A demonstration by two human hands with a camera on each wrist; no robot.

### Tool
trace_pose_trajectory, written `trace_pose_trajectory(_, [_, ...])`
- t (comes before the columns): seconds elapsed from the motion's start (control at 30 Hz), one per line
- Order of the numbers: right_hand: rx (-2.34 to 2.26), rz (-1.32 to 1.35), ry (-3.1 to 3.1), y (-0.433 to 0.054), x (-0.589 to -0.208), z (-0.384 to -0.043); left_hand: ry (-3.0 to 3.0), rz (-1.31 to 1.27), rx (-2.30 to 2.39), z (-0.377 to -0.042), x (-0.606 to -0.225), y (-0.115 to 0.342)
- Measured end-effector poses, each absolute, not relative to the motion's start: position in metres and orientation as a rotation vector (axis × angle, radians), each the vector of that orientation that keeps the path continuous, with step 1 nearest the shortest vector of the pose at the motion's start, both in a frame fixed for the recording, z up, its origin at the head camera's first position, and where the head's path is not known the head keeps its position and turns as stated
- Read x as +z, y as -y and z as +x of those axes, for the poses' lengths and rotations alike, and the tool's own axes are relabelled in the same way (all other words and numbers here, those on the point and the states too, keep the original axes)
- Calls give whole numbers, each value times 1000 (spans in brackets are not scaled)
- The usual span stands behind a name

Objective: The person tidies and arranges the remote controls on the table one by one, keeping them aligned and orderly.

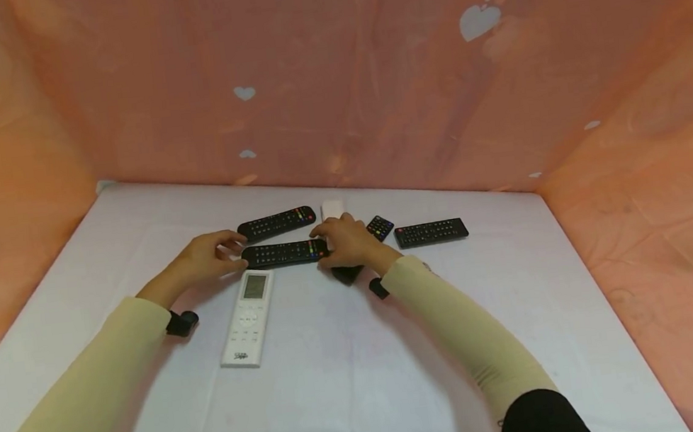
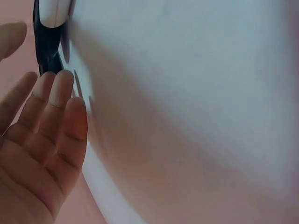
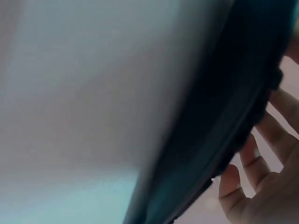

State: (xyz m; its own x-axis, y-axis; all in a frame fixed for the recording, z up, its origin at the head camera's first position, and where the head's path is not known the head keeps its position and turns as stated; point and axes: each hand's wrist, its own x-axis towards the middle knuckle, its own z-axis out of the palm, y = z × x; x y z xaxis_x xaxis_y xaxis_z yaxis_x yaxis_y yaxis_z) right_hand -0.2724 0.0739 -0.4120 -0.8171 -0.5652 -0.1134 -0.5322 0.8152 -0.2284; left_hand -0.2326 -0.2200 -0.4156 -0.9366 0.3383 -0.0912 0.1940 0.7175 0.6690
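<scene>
Two hands are at opposite ends of a black remote control (image 1: 283, 254) that lies crosswise on the white tabletop. My left hand (image 1: 210, 256) is at its left end, thumb and fingers apart; the left wrist view shows those fingers (image 2: 49, 105) nearly straight. At the other end is my right hand (image 1: 349, 242), thumb and fingers spread around the tip. Beneath the right hand, a slanting black remote (image 1: 380, 227) is partly hidden; in the right wrist view a large dark remote (image 3: 224, 102) stands close to the camera, in front of the loosely bent fingers.
Another black remote (image 1: 277, 223) lies just behind. A white remote with a screen (image 1: 248, 320) lies in front, and a black one (image 1: 432, 232) at the right. A white object (image 1: 333, 209) shows behind the right hand. Orange cloth (image 1: 330, 68) with hearts walls the table.
</scene>
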Motion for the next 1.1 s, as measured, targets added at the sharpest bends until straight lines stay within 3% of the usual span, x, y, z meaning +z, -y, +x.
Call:
trace_pose_trajectory(0.87, [-293,-851,-2846,-70,-413,-269,-2711,404,1045,-229,-422,214])
trace_pose_trajectory(1.1, [-585,-885,-2778,-75,-403,-271,-2752,382,1108,-230,-415,214])
